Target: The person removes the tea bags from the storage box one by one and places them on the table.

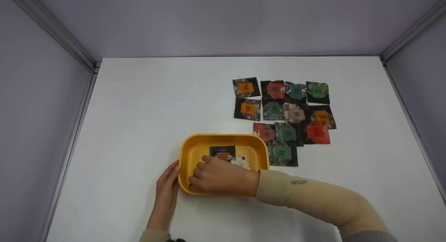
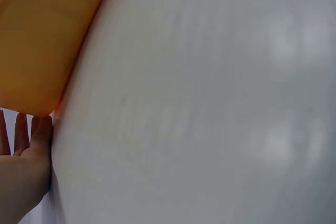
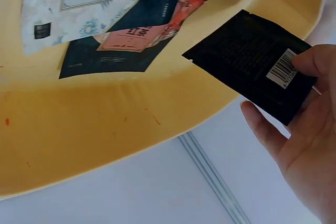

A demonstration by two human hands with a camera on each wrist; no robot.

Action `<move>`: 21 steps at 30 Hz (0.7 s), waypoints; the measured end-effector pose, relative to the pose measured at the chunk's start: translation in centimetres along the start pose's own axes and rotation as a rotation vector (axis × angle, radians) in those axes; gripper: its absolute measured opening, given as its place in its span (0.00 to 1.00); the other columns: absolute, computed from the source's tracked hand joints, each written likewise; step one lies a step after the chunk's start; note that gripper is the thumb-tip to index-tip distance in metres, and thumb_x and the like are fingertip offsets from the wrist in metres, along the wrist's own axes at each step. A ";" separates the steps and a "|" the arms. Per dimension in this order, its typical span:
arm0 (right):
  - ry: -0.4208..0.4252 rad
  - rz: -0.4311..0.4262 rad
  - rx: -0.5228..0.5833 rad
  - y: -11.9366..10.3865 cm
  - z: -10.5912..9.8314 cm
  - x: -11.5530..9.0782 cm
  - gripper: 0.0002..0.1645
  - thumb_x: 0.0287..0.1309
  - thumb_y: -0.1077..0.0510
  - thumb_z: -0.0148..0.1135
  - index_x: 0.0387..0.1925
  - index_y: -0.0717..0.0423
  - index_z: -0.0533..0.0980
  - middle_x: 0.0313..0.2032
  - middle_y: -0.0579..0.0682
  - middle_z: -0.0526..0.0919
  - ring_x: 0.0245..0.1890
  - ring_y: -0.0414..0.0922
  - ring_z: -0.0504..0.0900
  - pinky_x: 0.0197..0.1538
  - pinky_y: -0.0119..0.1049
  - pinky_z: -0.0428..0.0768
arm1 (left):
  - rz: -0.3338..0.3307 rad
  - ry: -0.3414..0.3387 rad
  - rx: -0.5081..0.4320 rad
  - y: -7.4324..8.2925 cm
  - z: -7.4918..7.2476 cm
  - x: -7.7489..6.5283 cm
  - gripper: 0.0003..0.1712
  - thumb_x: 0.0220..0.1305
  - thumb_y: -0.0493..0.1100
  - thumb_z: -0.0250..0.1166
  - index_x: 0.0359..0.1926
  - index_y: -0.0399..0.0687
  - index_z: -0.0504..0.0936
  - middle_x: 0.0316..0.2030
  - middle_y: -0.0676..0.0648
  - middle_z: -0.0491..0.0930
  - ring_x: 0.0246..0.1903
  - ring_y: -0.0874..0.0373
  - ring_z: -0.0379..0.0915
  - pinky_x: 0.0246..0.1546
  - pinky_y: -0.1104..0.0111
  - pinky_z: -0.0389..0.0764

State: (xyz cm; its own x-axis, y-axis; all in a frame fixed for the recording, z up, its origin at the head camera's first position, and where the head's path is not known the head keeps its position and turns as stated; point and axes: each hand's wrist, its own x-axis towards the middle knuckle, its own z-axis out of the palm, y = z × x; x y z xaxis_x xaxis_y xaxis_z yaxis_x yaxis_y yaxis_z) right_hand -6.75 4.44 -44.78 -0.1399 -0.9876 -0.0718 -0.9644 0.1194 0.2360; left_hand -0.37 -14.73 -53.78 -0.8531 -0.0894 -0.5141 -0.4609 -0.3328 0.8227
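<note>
A yellow plastic basin (image 1: 223,135) stands near the front of the white table. My right hand (image 1: 223,175) reaches over it and pinches a small black sachet (image 3: 236,59) between thumb and fingers. The sachet's barcode side faces the right wrist camera; in the head view the hand hides nearly all of it. Inside the basin lie a dark sachet with a pinkish label (image 3: 128,38) and a white floral sachet (image 3: 42,22), overlapping. My left hand (image 1: 167,186) touches the basin's left outer wall with extended fingers, also visible in the left wrist view.
Several dark sachets with coloured labels lie flat behind and right of the basin, some overlapping. An orange-labelled sachet (image 1: 246,87) is at their back left, a green-labelled sachet (image 1: 282,153) beside the basin's right edge. Pale walls (image 1: 237,22) enclose the table's back and sides.
</note>
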 end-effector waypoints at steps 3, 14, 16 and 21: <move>0.056 -0.011 -0.015 -0.3 -0.1 -0.3 0.10 0.73 0.49 0.53 0.49 0.45 0.78 0.40 0.40 0.85 0.38 0.38 0.79 0.48 0.33 0.78 | 0.007 0.002 -0.015 -0.1 0.0 0.0 0.35 0.71 0.56 0.61 0.69 0.40 0.68 0.68 0.46 0.65 0.65 0.57 0.64 0.62 0.75 0.70; 0.221 -0.009 0.025 -0.7 -0.4 -2.9 0.14 0.76 0.50 0.49 0.52 0.46 0.78 0.47 0.41 0.84 0.46 0.39 0.80 0.52 0.34 0.78 | -0.005 0.027 -0.037 -0.1 0.1 0.0 0.33 0.71 0.54 0.61 0.68 0.40 0.69 0.67 0.46 0.67 0.62 0.57 0.69 0.60 0.74 0.73; 0.265 -0.014 0.043 -0.7 -0.3 -3.7 0.14 0.76 0.52 0.50 0.53 0.47 0.79 0.49 0.42 0.84 0.48 0.40 0.80 0.53 0.34 0.78 | 0.010 0.028 -0.052 -0.1 0.1 0.0 0.32 0.72 0.52 0.60 0.68 0.37 0.68 0.66 0.43 0.68 0.60 0.58 0.70 0.60 0.73 0.73; 0.322 0.004 0.107 -0.8 -0.1 -6.4 0.14 0.72 0.53 0.57 0.54 0.48 0.80 0.50 0.44 0.84 0.48 0.41 0.81 0.52 0.34 0.79 | 0.021 0.013 -0.085 -0.1 0.1 -0.1 0.32 0.72 0.50 0.60 0.68 0.35 0.67 0.66 0.43 0.68 0.58 0.60 0.72 0.61 0.73 0.73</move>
State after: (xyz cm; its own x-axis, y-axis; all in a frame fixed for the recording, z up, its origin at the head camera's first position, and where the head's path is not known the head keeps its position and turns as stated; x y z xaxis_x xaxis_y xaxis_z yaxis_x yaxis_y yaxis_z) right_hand -5.06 10.65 -44.37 -0.0816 -0.9667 0.2426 -0.9845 0.1162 0.1318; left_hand -0.31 -14.64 -53.78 -0.8588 -0.1096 -0.5005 -0.4199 -0.4090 0.8102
